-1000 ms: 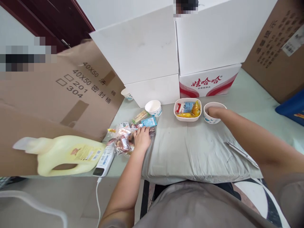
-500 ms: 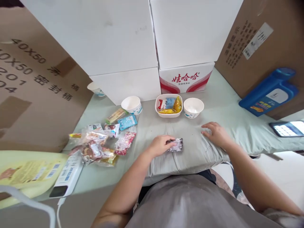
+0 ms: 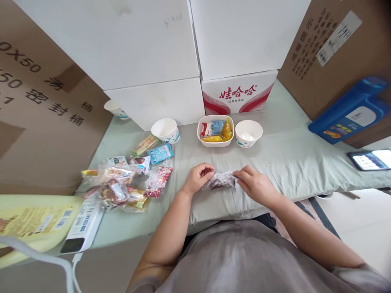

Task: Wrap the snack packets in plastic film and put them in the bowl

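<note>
Both of my hands pinch one small clear snack packet (image 3: 221,180) with dark contents, just above the grey-green cloth (image 3: 275,162). My left hand (image 3: 196,179) grips its left end, fingers closed. The right end is held by my right hand (image 3: 253,184), also closed. Beyond the packet stand a white rectangular dish (image 3: 215,131) holding several wrapped snacks and a white paper bowl (image 3: 248,133) to its right. A pile of wrapped snacks (image 3: 128,183) lies to the left of my left hand.
Another paper bowl (image 3: 165,130) stands behind the pile, a third (image 3: 114,110) further left. White boxes (image 3: 146,61) and a red-printed carton (image 3: 238,95) wall the back. Cardboard boxes flank both sides. A blue bottle (image 3: 351,112), a phone (image 3: 371,159), a yellow jug (image 3: 33,221) and a power strip (image 3: 82,228) lie about.
My left hand took a packet from the pile and brought it to the middle. My right hand left the paper bowl, crossed the cloth and took hold of the packet's other end.
</note>
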`<state>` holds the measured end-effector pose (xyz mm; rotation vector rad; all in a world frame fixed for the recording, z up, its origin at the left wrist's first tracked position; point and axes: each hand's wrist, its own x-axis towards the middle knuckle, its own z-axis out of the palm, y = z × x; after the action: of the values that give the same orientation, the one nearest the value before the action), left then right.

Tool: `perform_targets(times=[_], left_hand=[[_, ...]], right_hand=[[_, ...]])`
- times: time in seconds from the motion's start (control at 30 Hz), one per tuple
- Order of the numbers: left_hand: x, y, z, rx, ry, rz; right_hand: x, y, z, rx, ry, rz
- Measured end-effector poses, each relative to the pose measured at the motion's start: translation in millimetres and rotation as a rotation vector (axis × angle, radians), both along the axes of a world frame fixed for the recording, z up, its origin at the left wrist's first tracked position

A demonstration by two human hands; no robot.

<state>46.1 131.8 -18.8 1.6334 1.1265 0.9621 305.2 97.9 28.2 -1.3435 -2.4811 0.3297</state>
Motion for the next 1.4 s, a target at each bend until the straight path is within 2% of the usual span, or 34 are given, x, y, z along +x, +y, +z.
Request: perform_targets(times=[0.1, 0.17, 0.23, 0.33, 0.43, 0.53, 0.63, 0.73, 0.8, 0.9, 0.97, 1.03, 1.1, 1.17, 1.27, 1.33, 1.4], left_hand=[[-1, 0, 6.1, 0.041, 0.137, -0.150], [-1, 0, 7.8, 0.070, 0.186, -0.170], [0, 0, 7.7, 0.086, 0.203, -0.144], [2, -1, 5.5, 0.114, 0.210, -0.120], [8, -2, 3.8, 0.229, 0.225, -0.057], [17, -4, 5.1, 0.392, 0.269, 0.022], [25, -9, 8.2, 0.453, 0.274, 0.002], [25, -14, 8.0, 0.402, 0.225, 0.020], [22, -14, 5.3, 0.311, 0.142, 0.147], [14, -8, -1.7, 0.181, -0.051, 0.451], [10, -2, -7.4, 0.095, -0.200, 0.587], [8, 4, -12.7, -0.016, -0.288, 0.620], [6, 8, -15.7, -0.085, -0.229, 0.624], [4, 7, -14.7, 0.002, -0.042, 0.673], [4, 0, -6.8, 0.361, 0.217, 0.732], [7, -5, -0.4, 0.534, 0.299, 0.654], [11, -8, 4.1, 0.576, 0.375, 0.463]], right_hand=[[-34, -2, 5.4, 0.027, -0.099, 0.124], [-37, 0, 5.0, 0.008, -0.148, 0.124], [-23, 6, 2.2, -0.021, -0.165, 0.055], [18, 17, -5.3, -0.054, -0.216, -0.119], [52, 24, -14.0, -0.050, -0.284, -0.281], [47, 19, -19.7, 0.024, -0.123, -0.280], [9, 9, -22.4, 0.034, 0.132, -0.114], [-25, 7, -25.5, -0.023, 0.170, -0.049], [-30, 12, -27.8, -0.038, 0.208, -0.089], [-13, 22, -29.7, 0.035, 0.372, -0.223], [4, 27, -30.4, 0.075, 0.476, -0.338], [19, 30, -32.0, 0.057, 0.530, -0.442], [28, 30, -34.6, 0.021, 0.506, -0.479], [30, 28, -36.4, 0.051, 0.419, -0.452], [23, 24, -32.5, 0.225, 0.315, -0.376], [13, 21, -26.1, 0.293, 0.299, -0.279], [2, 21, -20.6, 0.255, 0.260, -0.139]])
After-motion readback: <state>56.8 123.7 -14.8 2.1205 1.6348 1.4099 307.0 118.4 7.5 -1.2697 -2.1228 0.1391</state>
